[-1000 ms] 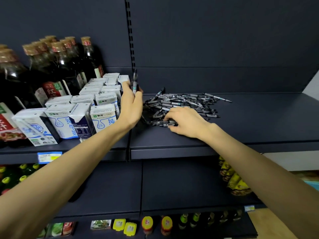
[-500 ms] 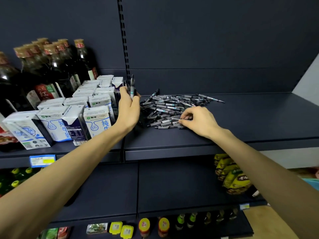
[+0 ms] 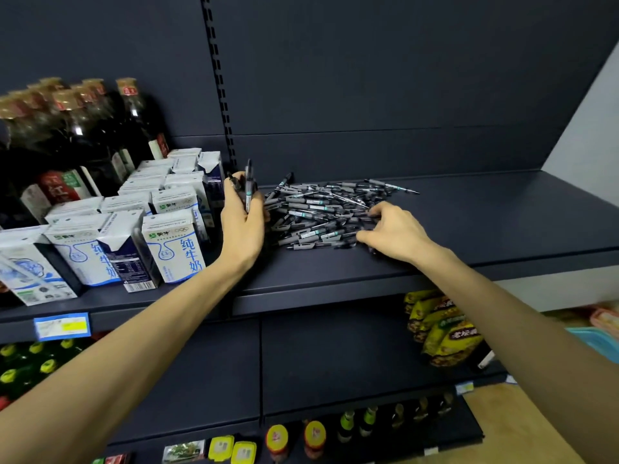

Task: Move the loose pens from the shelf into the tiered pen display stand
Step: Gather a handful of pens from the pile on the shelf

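While the left hand clasps upright pens, the right hand's curled grip digs into the pen pile.

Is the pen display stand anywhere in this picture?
No, only the pile of loose pens lies on the shelf beside the milk cartons; no stand shows.

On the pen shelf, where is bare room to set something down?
Bare shelf lies right of the pen pile, out to the wall, plus a front strip before the pile. Left is crowded: milk cartons, left hand holding pens.
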A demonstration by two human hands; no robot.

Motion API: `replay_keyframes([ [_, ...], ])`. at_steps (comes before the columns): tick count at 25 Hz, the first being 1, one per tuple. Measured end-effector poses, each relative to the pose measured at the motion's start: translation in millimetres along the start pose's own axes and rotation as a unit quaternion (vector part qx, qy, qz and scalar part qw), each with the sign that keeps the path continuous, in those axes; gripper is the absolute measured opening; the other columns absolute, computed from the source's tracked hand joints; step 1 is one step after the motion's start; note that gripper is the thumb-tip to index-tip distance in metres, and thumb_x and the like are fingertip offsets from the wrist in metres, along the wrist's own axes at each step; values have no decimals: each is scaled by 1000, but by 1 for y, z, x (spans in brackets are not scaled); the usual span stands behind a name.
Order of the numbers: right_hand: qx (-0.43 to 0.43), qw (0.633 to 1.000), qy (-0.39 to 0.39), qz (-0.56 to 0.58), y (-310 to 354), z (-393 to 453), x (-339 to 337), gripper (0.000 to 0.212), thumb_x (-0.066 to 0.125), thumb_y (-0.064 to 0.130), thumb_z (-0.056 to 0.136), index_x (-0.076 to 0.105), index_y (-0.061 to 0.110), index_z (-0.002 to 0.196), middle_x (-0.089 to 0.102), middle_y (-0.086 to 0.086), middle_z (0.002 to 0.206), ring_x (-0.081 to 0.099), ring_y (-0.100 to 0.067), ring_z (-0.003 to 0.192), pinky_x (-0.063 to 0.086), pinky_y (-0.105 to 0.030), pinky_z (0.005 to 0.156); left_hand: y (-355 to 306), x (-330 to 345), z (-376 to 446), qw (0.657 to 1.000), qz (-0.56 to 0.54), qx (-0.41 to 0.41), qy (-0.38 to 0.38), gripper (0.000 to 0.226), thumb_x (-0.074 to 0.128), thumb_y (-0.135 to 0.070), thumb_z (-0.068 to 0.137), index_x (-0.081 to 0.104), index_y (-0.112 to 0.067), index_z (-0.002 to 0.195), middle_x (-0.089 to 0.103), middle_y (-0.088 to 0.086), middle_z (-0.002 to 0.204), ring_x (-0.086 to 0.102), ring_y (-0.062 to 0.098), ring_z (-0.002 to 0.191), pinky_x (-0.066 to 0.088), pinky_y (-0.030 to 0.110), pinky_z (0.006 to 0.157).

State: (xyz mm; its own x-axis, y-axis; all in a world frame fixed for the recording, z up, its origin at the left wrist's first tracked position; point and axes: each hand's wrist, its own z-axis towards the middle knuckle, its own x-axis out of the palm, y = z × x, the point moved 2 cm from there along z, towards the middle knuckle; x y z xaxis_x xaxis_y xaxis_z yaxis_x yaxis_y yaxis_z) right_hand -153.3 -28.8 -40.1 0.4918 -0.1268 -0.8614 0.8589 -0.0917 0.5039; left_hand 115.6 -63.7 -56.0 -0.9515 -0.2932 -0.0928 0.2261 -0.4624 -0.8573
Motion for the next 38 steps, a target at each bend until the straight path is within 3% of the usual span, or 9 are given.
replay_keyframes([
  [5,90,996,-15,24,0,-9,4,46,75,40,80,69,8,113,75,-2,81,70,-23,88,55,-37,76,-3,-1,-5,999,6,32,-2,34,47,-6,103,46,-11,137,60,-23,108,55,-16,87,41,6,87],
  [9,139,988,5,62,1,-16,8,22,72,30,81,73,9,75,72,3,58,69,-12,61,56,-29,60,-5,4,-7,999,-8,31,-6,33,59,-16,102,50,-9,133,63,-22,109,58,-16,96,41,7,90],
  [12,163,983,40,78,3,-17,9,34,71,40,89,71,9,76,75,0,64,60,-10,48,46,-24,49,-4,9,-7,999,-5,36,14,24,62,-22,101,57,-11,122,67,-8,108,60,-2,97,46,20,92],
  [16,176,983,-38,-14,22,-6,10,80,60,67,90,48,-1,132,69,-7,114,70,-26,103,45,-30,73,-4,16,-7,999,15,36,31,14,61,-23,101,56,-12,109,63,-10,88,54,0,78,45,26,78],
  [19,167,980,-62,-84,37,2,22,110,61,71,86,25,-10,151,54,-15,143,64,-28,119,40,-30,77,-6,25,-8,998,32,39,37,16,60,-26,102,54,-11,104,60,-9,84,50,6,72,43,32,75],
  [22,174,980,-33,-88,44,15,30,94,66,65,86,42,-1,148,41,-19,154,62,-28,120,42,-31,76,-12,33,-10,997,49,34,49,21,60,-29,102,48,-12,97,54,-10,75,45,5,65,38,33,68],
  [27,205,978,-11,-34,54,23,34,33,72,44,86,59,16,98,66,-2,118,63,-22,95,43,-29,70,-15,41,-12,996,60,21,56,20,58,-31,103,51,-12,105,58,-5,81,48,8,69,38,33,69],
  [31,219,972,-23,-82,65,28,41,52,70,41,81,64,12,124,62,-11,135,67,-25,108,40,-26,52,-13,44,-14,994,82,25,71,20,57,-33,103,50,-15,107,58,-3,78,49,18,69,37,36,64],
  [38,236,959,-25,-153,60,41,47,62,68,31,89,52,6,143,45,-25,152,67,-25,111,29,-23,40,-21,41,-29,985,109,73,111,15,58,-31,105,45,-22,101,50,-14,69,50,0,64,34,18,57],
])
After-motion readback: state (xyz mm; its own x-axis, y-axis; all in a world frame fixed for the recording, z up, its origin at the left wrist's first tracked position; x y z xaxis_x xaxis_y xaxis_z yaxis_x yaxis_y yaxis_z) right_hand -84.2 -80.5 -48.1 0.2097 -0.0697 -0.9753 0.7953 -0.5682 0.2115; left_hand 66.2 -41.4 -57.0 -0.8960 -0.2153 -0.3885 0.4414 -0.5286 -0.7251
